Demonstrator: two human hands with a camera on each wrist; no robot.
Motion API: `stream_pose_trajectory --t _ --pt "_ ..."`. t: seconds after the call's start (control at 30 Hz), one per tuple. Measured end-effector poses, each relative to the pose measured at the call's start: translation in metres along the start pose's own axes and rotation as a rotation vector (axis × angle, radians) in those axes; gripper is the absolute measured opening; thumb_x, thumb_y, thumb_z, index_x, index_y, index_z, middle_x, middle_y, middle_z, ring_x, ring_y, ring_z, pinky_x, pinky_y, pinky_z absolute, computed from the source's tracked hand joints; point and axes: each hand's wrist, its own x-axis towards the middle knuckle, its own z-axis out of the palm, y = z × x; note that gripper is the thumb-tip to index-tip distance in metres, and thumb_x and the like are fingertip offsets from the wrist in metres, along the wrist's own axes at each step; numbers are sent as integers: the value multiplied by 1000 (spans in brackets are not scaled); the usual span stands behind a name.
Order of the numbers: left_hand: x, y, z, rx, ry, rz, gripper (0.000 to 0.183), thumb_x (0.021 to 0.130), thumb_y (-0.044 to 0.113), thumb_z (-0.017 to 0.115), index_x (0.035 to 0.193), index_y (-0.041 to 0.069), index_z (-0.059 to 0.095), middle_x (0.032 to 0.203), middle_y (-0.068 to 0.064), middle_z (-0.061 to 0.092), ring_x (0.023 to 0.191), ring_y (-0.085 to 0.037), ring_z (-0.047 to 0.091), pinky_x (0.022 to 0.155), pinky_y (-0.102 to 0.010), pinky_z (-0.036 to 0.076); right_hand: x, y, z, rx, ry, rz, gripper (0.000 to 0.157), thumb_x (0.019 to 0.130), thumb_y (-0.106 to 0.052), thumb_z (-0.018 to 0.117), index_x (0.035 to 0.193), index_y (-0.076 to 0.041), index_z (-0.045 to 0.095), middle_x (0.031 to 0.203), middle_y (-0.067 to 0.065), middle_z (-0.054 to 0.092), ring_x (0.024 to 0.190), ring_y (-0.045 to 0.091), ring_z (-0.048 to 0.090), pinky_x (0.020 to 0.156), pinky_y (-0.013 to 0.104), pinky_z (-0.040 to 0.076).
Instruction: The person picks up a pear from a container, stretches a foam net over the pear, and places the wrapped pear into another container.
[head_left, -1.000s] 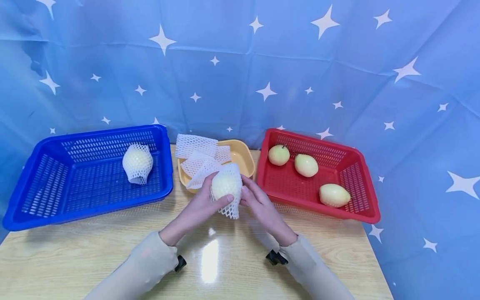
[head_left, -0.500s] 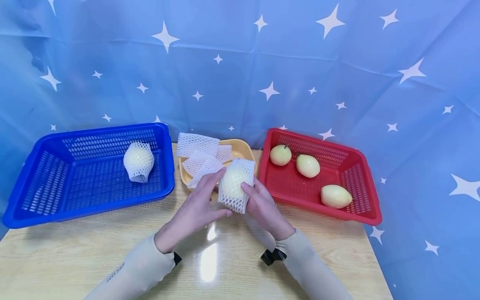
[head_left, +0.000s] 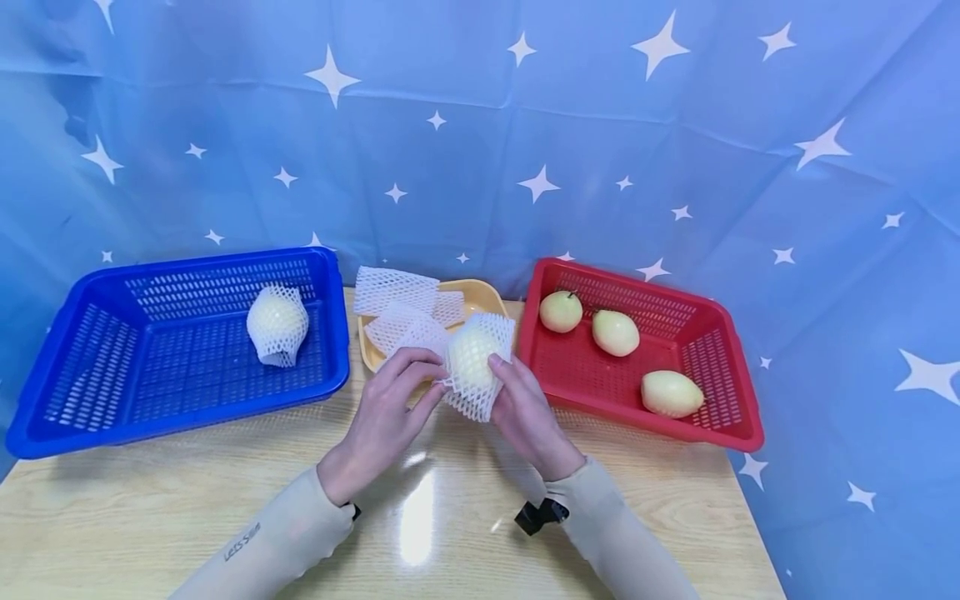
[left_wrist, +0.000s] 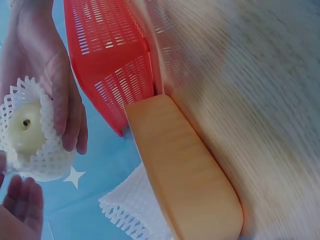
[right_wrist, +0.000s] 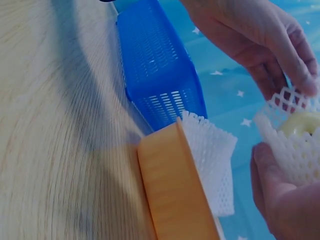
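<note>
A pale yellow pear (head_left: pixel 472 354) sits inside a white foam net sleeve (head_left: pixel 474 403), held up over the table's middle. My right hand (head_left: pixel 527 414) grips the sleeved pear from the right, thumb on top. With thumb and fingertips, my left hand (head_left: pixel 388 417) pinches the net's near left edge, pulling it a little away from the fruit. In the left wrist view the pear's end with its dark pit (left_wrist: pixel 27 123) shows through the sleeve's mouth. The right wrist view has the left fingertips on the net's rim (right_wrist: pixel 290 97).
Behind the hands, a yellow tray (head_left: pixel 487 302) holds several flat foam nets (head_left: pixel 393 290). At left, a blue basket (head_left: pixel 187 404) contains one netted pear (head_left: pixel 276 323). To the right stands a red basket (head_left: pixel 600 396) with three bare pears (head_left: pixel 615 332). A starry blue cloth (head_left: pixel 480 150) hangs behind.
The sleeved pear has shifted right and turned in the hands. My left hand has gone from cradling it, through a looser spread, to pinching the net's edge; the right hand's thumb has come on top.
</note>
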Motion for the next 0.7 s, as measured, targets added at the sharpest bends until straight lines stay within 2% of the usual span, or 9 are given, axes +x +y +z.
stream_pose_trajectory --t 0.2,0.27,0.37,0.47,0.53,0.63,0.7 --pt "-1 -1 -1 -75 -103 121 9 97 12 73 103 6 70 102 -6 71 96 -22 69 91 -29 56 2 2 1 -32 88 -44 56 108 -28 46 157 -4 33 141 14 52 125 18 56 100 30 51" --pt "-1 -3 -1 -83 -135 127 10 96 11 74 104 7 70 103 -5 71 97 -21 69 90 -29 56 2 2 1 -43 103 -42 56 108 -28 46 157 -4 32 142 15 51 124 19 57 99 30 52" --pt "-2 -7 -1 -97 -169 93 18 91 9 78 108 8 71 107 -4 71 100 -20 69 92 -31 56 2 2 1 -51 101 -36 55 109 -27 45 158 -5 31 144 15 51 123 19 58 98 31 54" --pt "-4 -9 -2 -137 -177 11 19 102 24 67 113 9 70 111 -3 71 105 -21 68 95 -33 54 1 1 0 -60 94 -29 54 110 -27 45 158 -9 30 145 16 50 124 20 59 98 33 55" --pt "-4 -9 -2 -175 -141 -69 32 109 35 54 114 7 69 112 -5 70 106 -22 66 94 -35 53 1 0 0 -71 89 -24 55 109 -26 46 159 -10 28 147 17 49 126 21 58 99 34 54" --pt "-2 -8 -2 -251 -81 -236 48 114 39 35 121 2 65 117 -11 67 110 -26 64 94 -43 53 1 -1 0 -101 81 -8 59 108 -24 49 160 -11 25 150 18 46 129 23 57 102 36 53" --pt "1 -5 -2 -357 -76 -369 50 114 38 31 132 0 59 129 -16 62 119 -30 60 100 -49 51 0 -2 0 -145 81 4 61 108 -24 52 161 -11 24 151 19 45 129 25 57 103 37 53"
